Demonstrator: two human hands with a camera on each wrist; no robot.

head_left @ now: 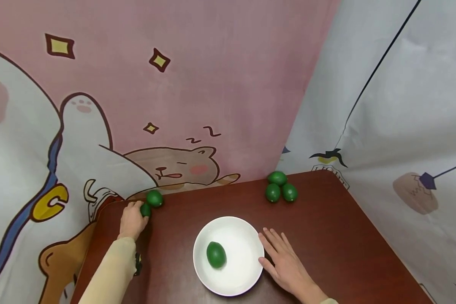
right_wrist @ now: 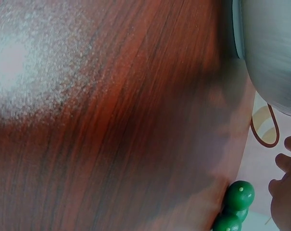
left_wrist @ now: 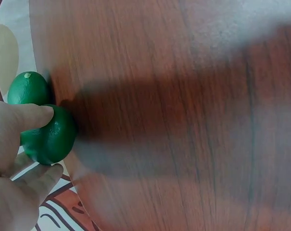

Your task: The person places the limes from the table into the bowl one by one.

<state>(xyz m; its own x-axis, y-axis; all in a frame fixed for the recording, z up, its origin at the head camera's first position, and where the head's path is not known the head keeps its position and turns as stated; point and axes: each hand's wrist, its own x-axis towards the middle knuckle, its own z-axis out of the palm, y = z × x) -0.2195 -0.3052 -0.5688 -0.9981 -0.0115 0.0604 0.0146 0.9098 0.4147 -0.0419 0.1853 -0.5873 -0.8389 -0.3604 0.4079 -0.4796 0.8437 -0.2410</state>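
At the table's far left, my left hand pinches a green lime between thumb and fingers. In the left wrist view the thumb lies across one side of that lime and fingertips meet the other. A second lime sits right beside it, by the table edge. One lime lies in the left half of a round white plate. My right hand is at the plate's right rim, fingers spread and holding nothing; whether its fingertips touch the rim I cannot tell.
Three limes form a cluster near the back right of the dark red-brown wooden table. Behind it hangs a pink cartoon-printed cloth, with a whitish cloth along the right side.
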